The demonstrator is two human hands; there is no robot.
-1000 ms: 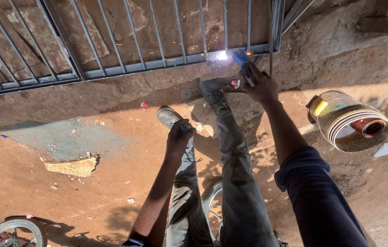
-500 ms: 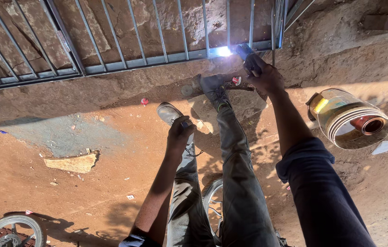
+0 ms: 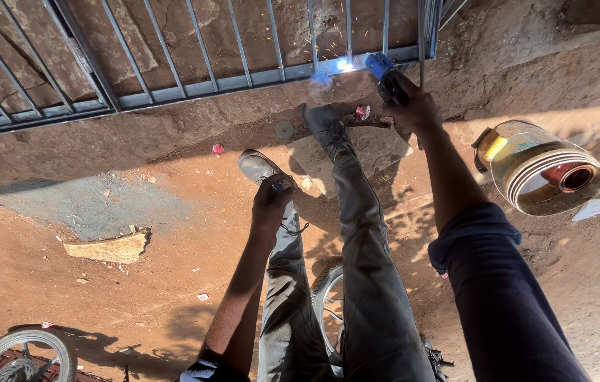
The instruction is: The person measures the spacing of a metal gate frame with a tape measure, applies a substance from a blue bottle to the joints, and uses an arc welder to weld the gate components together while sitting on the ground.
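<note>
The metal gate [image 3: 194,85] is grey, and the welding spark [image 3: 344,64] glows blue-white beside a blue electrode holder [image 3: 379,65]. The trousers [image 3: 356,283] are grey-olive; the ground [image 3: 102,283] is reddish-brown.

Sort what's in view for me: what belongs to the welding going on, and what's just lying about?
In the job:
- right hand gripping the blue electrode holder
- bright arc on the metal gate
- left hand resting on the knee

Lying about:
- stone slab
- red bottle cap
- wheel
- white paper scrap

Grey metal gate [image 3: 194,88], rough dirt ground [image 3: 102,283]
</note>
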